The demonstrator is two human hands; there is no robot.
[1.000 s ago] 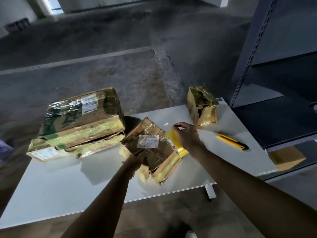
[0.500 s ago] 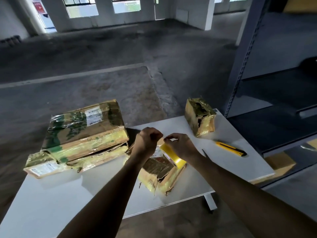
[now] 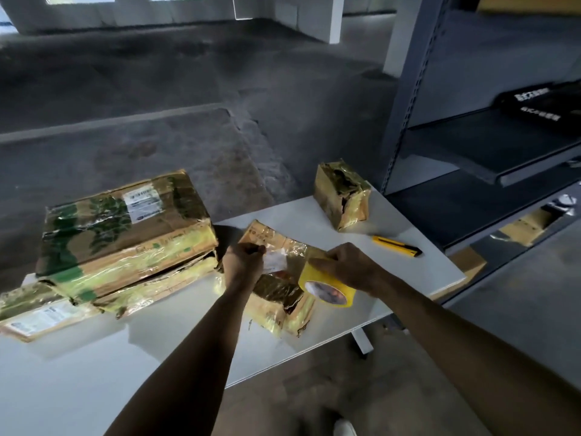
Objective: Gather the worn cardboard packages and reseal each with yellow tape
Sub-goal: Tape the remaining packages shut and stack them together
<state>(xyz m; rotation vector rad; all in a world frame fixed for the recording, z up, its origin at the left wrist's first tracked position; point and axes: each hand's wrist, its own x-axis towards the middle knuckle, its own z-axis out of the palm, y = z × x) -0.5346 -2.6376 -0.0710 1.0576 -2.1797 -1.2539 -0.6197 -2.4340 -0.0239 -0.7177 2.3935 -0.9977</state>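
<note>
Right hand (image 3: 345, 267) grips yellow tape roll (image 3: 328, 289), left hand (image 3: 243, 262) pinches package (image 3: 270, 313) top. Risk: tape end folds on itself or lands crooked; package may slide on tabletop (image 3: 94, 372).

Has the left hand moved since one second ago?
Yes. The left hand went forward from the near edge of the middle package onto its top, level with the stacked boxes.

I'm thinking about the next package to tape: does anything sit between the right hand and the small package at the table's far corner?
Nothing visible does. Only bare table lies between the right hand, which grips the tape roll, and the small package. The yellow knife lies off to the right of that line.
</note>
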